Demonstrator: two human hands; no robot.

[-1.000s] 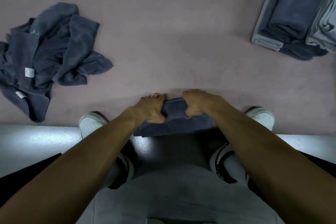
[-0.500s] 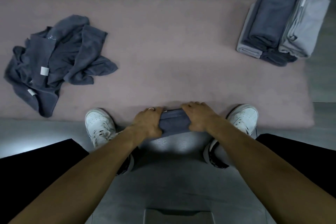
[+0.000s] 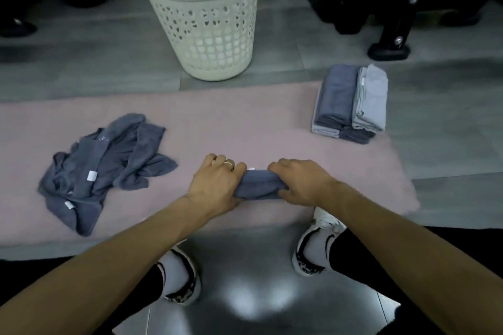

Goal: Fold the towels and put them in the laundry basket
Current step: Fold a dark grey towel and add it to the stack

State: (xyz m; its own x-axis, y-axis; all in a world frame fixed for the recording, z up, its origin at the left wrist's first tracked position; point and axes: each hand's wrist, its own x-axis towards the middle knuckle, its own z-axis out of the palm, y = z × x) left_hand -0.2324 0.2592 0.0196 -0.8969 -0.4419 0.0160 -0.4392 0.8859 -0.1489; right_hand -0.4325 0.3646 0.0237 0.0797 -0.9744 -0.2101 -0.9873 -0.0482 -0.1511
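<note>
A folded dark blue-grey towel (image 3: 258, 183) is held over the near part of the pink mat (image 3: 245, 122). My left hand (image 3: 217, 182) grips its left end and my right hand (image 3: 299, 181) grips its right end, fingers curled round the cloth. A heap of unfolded dark towels (image 3: 103, 166) lies on the mat at the left. A stack of folded towels (image 3: 351, 103), dark and light grey, sits at the mat's far right corner. The white perforated laundry basket (image 3: 201, 13) stands on the floor beyond the mat; I see no towel inside it.
Grey tiled floor (image 3: 81, 62) surrounds the mat. Black equipment with a foot (image 3: 389, 46) stands at the far right, and dark shapes at the far left. My white shoes (image 3: 315, 247) rest at the mat's near edge.
The view has tilted up, bringing the basket and the far floor into sight. Both hands kept their grip on the folded towel and carried it forward over the mat.
</note>
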